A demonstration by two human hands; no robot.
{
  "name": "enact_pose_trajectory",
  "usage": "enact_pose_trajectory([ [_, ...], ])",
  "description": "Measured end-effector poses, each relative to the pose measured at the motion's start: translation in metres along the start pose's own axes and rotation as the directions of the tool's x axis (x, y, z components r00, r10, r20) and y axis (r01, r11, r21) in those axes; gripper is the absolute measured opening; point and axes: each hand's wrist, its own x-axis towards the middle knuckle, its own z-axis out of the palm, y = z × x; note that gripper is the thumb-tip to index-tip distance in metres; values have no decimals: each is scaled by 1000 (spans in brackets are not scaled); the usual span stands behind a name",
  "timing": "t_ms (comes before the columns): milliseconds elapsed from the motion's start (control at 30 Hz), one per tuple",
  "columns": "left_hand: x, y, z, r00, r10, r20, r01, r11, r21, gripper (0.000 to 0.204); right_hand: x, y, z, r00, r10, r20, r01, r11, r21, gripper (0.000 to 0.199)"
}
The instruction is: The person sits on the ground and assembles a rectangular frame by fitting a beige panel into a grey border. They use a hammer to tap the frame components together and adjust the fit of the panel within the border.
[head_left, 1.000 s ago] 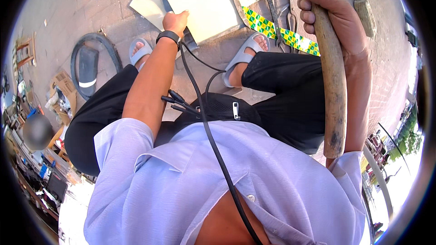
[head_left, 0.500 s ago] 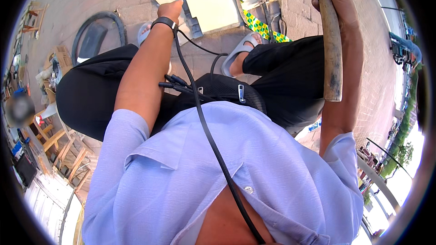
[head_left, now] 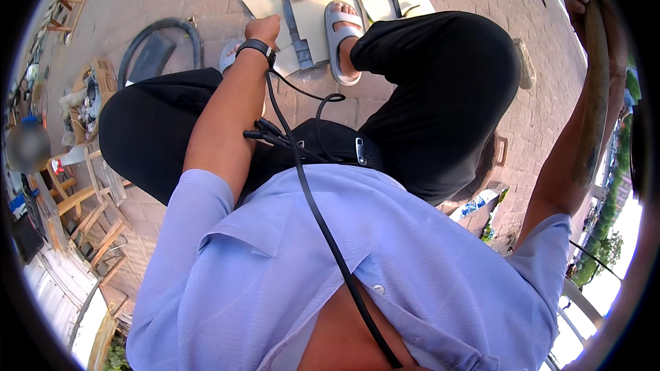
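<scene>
My right hand is raised at the far upper right, its fingers wrapped round a worn wooden handle. The handle hangs down along my forearm; whatever its upper end carries is out of the picture. My left hand is closed in a fist above the left edge of some pale flat boards. What that fist holds, if anything, is hidden. Beside it lies a dark notched metal strip along a board. My right foot, in a grey sandal, rests on the boards.
A dark wrench-like tool lies on the pale boards at the right. A black rubber ring is on the brick paving at left, near wooden frames and clutter. A black cable runs down my front.
My right hand has swung outward to the right with the wooden handle. My right foot has moved onto the boards, with the knee raised. The left fist stays nearly in place, slightly lower.
</scene>
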Motion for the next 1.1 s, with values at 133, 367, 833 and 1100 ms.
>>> enact_pose_trajectory([
  [133,48,-39,-6,999,30,21,-33,981,192,52,19,51,-37,977,-176,-123,131,942,-309,49],
  [367,9,-24,3,997,-71,0,67,941,332,47,82,274,-90,877,125,-464,-274,923,-270,27],
  [833,130,-54,83,978,-56,201,-33,909,415,41,201,447,-173,752,434,-496,-590,778,-213,27],
  [1100,123,-31,85,954,-144,265,-80,725,684,46,195,467,-175,665,644,-378,-623,758,193,32],
])
